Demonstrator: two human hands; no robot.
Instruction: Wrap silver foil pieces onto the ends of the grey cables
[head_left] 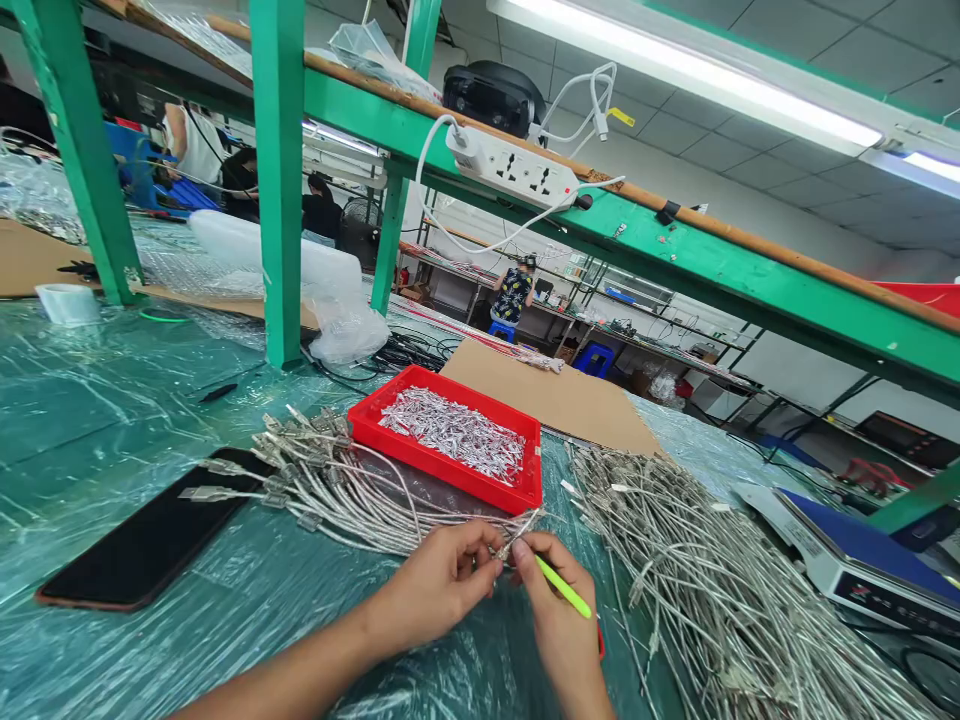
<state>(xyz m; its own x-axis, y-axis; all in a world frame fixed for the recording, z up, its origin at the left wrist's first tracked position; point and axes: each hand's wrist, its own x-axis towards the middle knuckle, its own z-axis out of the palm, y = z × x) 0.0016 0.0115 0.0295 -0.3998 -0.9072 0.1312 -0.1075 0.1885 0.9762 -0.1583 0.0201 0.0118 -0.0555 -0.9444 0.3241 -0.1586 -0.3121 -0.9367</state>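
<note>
Head cam: L hand (450,582) pinches a thin silver cable end (519,534) in its fingertips; R hand (561,598) meets it there, holding a yellow-green stick-like tool (564,586). Just beyond both: red tray (420,459) w/ lots of small silver pcs (457,432). Left of L hand: USB cable bundle (352,500), plugs partly over a black phone (142,545). Right of R hand: big braided-cable pile (712,580), then blue-topped scale (874,540), panel lettering too small to read. Above, well beyond: green shelf frame (720,245) w/ white power strip (517,172).

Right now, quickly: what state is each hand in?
Left hand: closed, pinching what looks like a cable.
Right hand: closed, holding a yellow-green stick.
</note>
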